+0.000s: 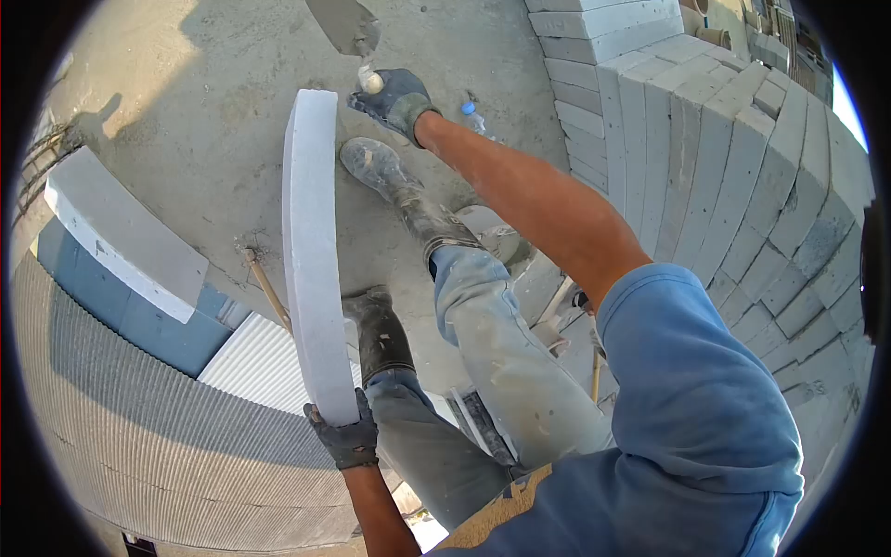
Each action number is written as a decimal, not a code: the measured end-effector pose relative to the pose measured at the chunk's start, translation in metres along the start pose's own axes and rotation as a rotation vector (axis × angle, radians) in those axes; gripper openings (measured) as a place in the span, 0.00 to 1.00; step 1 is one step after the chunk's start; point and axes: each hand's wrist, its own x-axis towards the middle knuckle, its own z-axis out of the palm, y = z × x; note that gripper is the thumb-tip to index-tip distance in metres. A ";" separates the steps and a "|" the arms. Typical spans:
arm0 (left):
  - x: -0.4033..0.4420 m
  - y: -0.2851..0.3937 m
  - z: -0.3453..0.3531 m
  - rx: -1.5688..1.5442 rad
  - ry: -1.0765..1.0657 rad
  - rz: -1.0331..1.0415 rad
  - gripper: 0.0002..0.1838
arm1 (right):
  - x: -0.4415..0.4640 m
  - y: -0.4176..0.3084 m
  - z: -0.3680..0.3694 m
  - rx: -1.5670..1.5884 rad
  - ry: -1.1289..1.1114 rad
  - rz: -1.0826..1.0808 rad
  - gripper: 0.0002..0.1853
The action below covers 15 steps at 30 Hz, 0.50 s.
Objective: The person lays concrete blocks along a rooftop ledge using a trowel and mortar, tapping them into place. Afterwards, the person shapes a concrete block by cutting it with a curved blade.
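From here I see the person's left hand (345, 434), in a dark glove, clamped on the near end of a long white block (316, 251), its fingers and thumb spread to either side of that end. The block runs away from that grip and its far end comes up just beside the right hand (394, 100), though they look apart. The right hand, gloved too, is closed around the pale handle of 1 trowel (345, 26), whose grey blade points away beyond the knuckles. How tightly those fingers meet I cannot tell. Between the 2 grips, to the right of the block, stand 2 muddy boots (374, 167). Left of the block and ahead of the left hand, 1 wooden shaft (267, 286) slants in against the block's side, in this view at least, and farther left lies another block (130, 232) over blue panels (111, 278). Corrugated sheeting (195, 418) spreads left of the left grip. A small blue-capped item (469, 109) lies on the ground right of the right hand, with big stacks of grey blocks (668, 158) farther right.
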 end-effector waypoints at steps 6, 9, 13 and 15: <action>-0.010 0.000 -0.001 0.309 -0.154 0.337 0.20 | -0.276 0.170 -0.087 -0.211 0.108 0.303 0.19; -0.014 -0.017 0.009 -0.039 -0.299 0.043 0.21 | -0.399 0.205 -0.096 -0.389 -0.230 0.580 0.25; -0.013 0.016 0.002 -0.174 -0.343 -0.030 0.24 | -0.442 0.256 -0.065 -0.440 -0.452 0.611 0.26; -0.011 0.025 -0.001 -0.183 -0.345 -0.016 0.26 | -0.429 0.274 -0.047 -0.440 -0.393 0.601 0.22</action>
